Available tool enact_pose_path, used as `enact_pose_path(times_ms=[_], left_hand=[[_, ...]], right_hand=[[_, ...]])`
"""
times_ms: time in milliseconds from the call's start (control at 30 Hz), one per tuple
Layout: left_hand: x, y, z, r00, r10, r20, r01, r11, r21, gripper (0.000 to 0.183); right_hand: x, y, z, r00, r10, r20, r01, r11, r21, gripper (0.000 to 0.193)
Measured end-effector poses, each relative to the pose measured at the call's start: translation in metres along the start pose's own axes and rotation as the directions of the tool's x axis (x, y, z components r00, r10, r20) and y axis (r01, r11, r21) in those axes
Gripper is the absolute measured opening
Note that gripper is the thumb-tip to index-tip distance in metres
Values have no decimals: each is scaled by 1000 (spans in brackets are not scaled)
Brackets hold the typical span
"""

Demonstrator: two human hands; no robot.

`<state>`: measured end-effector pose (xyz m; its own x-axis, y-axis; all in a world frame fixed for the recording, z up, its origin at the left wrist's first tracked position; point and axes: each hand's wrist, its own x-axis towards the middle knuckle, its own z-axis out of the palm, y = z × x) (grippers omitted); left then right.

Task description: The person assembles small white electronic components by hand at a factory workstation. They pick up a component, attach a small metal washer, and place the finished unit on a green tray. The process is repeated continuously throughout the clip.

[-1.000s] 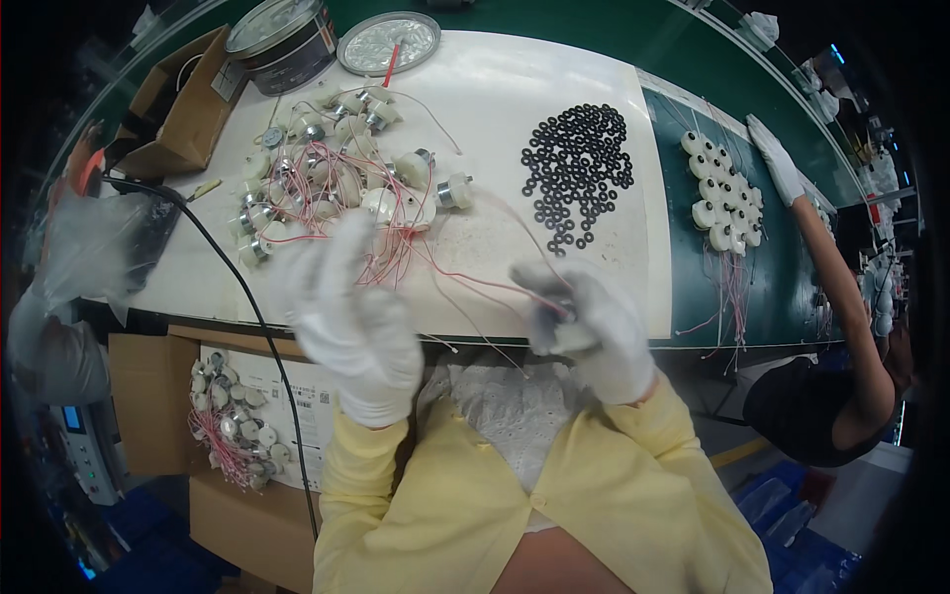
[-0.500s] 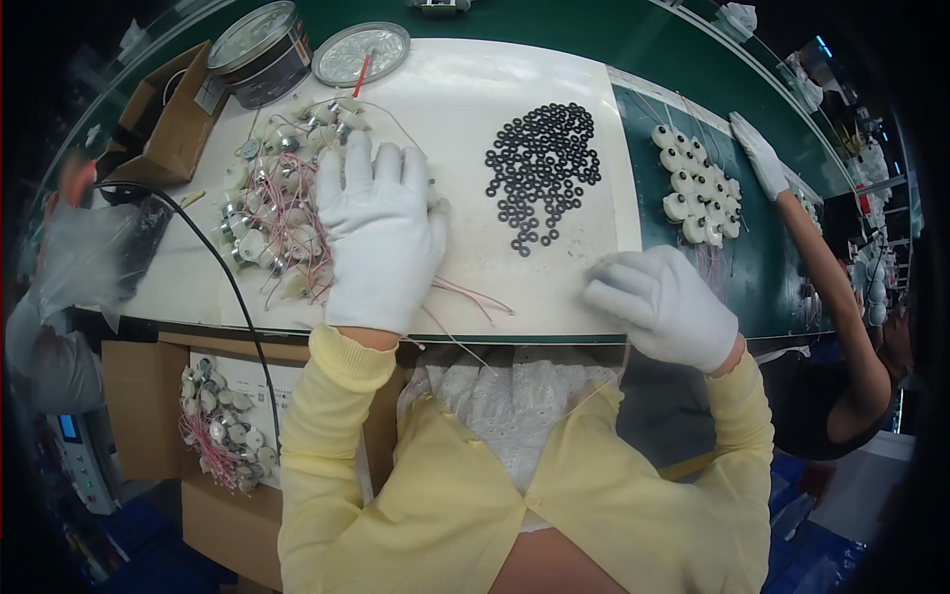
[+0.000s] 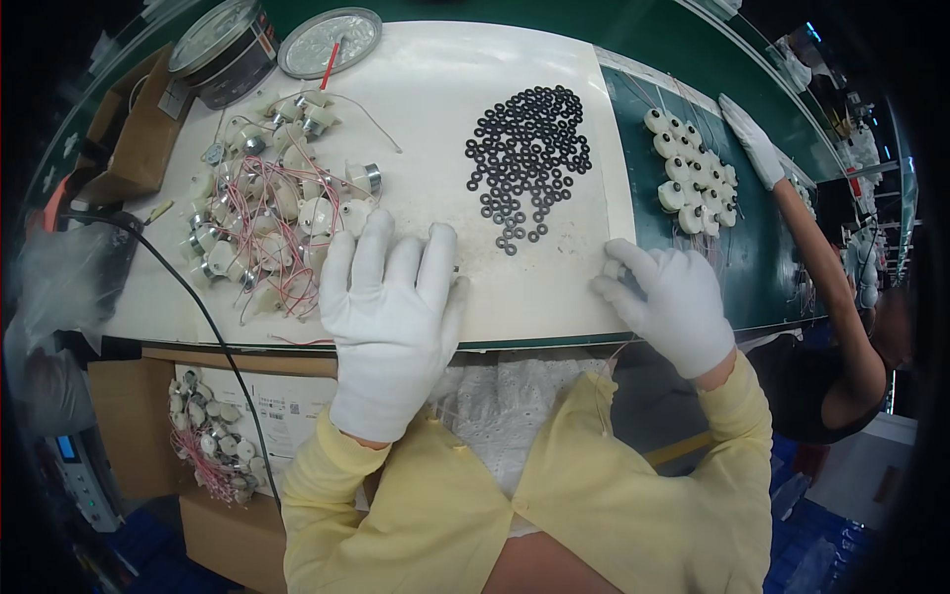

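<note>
Two gloved hands: my left hand [image 3: 394,312] spread flat, empty, motors [image 3: 277,233] at its 10 o'clock; my right hand [image 3: 675,302] curled at the mat [image 3: 445,109] edge, contents unclear; best pick one motor, untangling wires gently.

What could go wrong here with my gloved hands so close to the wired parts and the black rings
The left hand lies flat beside the pile of small motors, whose thin red wires trail near its fingers; a glove could snag one and drag the parts. The loose black rings lie unboxed on the white mat, so a sweep by the right hand might scatter them toward the table edge.
</note>
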<state>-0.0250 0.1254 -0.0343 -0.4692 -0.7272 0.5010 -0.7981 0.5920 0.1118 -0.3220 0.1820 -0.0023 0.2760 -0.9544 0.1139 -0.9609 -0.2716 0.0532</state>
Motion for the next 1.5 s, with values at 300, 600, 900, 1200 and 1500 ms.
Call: enact_pose_path(times_ms=[300,600,900,1200,1500], left_hand=[[-8,-8,15,998,-24,-66,14,987,-157,49],[-7,-8,14,997,-62,-44,52,979,-196,50],[-7,-9,13,998,-64,-29,57,978,-199,51],[-8,-9,15,997,-71,-36,63,980,-191,51],[-9,-10,15,998,-58,-14,54,982,-180,51]], right_hand=[[28,-3,-6,928,120,352,-372,261,891,35],[50,-6,7,997,-4,78,-57,642,764,34],[71,-12,10,983,-140,-116,167,947,274,32],[61,-14,-22,970,-232,76,227,972,61,24],[59,-15,-28,949,-290,127,300,951,-71,20]])
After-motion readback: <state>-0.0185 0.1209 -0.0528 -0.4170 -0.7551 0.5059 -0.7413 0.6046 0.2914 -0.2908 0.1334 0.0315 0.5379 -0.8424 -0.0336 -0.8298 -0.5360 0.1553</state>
